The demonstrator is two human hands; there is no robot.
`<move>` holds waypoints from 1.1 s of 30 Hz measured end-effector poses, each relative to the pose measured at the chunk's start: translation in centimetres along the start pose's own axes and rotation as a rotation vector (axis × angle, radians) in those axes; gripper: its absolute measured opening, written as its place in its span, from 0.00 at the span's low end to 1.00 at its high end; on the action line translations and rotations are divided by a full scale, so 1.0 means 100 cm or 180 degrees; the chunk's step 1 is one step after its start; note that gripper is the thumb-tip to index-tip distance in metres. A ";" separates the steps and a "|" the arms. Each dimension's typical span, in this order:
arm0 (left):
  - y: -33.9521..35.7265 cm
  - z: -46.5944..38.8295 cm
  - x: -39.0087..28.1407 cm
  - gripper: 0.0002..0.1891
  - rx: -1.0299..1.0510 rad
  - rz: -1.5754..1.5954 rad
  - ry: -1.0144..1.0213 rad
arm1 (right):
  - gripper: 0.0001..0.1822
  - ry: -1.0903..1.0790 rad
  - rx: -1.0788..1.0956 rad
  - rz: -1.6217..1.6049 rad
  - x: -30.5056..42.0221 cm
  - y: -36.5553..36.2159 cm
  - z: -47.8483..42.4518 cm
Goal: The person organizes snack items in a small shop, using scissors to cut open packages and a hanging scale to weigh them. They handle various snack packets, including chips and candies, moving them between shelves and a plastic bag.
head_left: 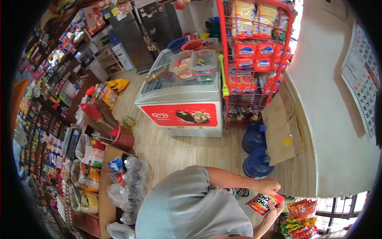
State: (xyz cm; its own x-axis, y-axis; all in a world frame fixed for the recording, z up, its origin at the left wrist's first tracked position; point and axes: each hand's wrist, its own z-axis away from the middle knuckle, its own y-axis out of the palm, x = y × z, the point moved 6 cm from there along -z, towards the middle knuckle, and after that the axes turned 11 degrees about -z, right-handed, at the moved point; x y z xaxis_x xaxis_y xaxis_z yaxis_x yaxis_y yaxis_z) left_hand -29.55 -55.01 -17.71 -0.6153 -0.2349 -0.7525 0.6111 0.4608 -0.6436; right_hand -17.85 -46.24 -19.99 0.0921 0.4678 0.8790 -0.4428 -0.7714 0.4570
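A red snack packet (260, 204) with large writing is held up in front of my grey shirt, at the lower right. My right hand (275, 210) grips its side, with the thumb laid across the front. At the packet's upper edge, my left hand (268, 186) has its fingers closed; the packet partly hides the contact between them. Whether the packet is torn there cannot be made out. Striped footwear (242, 192) shows beneath my left forearm. Just beyond my right hand hang several orange snack packets (303, 209) and smaller green and red packets (298, 228).
Two blue water jugs (257, 162) stand beside a flattened cardboard sheet (282, 128). A red wire rack (226, 104) holds bread packs next to an ice-cream freezer (191, 131). Bottled water (135, 179) and open sacks (86, 176) line the left. A calendar (362, 74) hangs on the right wall.
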 end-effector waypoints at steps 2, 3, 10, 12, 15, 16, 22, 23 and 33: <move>-0.024 0.032 0.009 0.08 -0.0174 0.0060 -0.0414 | 0.19 0.0198 0.0218 -0.0133 -0.015 0.034 0.001; -0.038 0.050 0.013 0.08 -0.0382 0.0017 -0.0542 | 0.25 0.0359 0.0124 -0.0247 -0.025 0.047 0.005; -0.090 0.163 0.061 0.09 -0.1099 0.0201 -0.1130 | 0.39 0.0828 0.1055 0.0713 -0.079 0.144 0.014; -0.108 0.202 0.083 0.12 -0.1107 0.0412 -0.1229 | 0.36 0.0934 0.1136 0.0557 -0.106 0.178 0.024; -0.143 0.284 0.118 0.15 -0.0660 0.0681 -0.1663 | 0.34 0.1248 0.1321 0.0585 -0.161 0.240 0.045; -0.155 0.321 0.131 0.15 -0.0840 0.0906 -0.1763 | 0.34 0.1445 0.1409 0.0600 -0.182 0.267 0.057; -0.244 0.556 0.180 0.10 -0.1670 0.1005 -0.2864 | 0.31 0.1919 0.2711 0.1030 -0.311 0.460 0.136; -0.257 0.594 0.184 0.09 -0.1997 0.0797 -0.2941 | 0.31 0.1842 0.2892 0.1037 -0.317 0.504 0.152; -0.389 0.782 0.207 0.22 -0.4443 0.2842 -0.2164 | 0.30 0.2037 0.3484 0.0810 -0.400 0.742 0.205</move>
State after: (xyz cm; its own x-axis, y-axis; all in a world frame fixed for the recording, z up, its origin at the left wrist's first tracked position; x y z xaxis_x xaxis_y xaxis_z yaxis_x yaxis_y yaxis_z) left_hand -27.19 -144.72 -19.19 0.1453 0.3559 -0.9232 -0.4421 0.8581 0.2612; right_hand -36.14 -131.03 -18.41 -0.4619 0.1441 0.8751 0.5995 -0.6765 0.4278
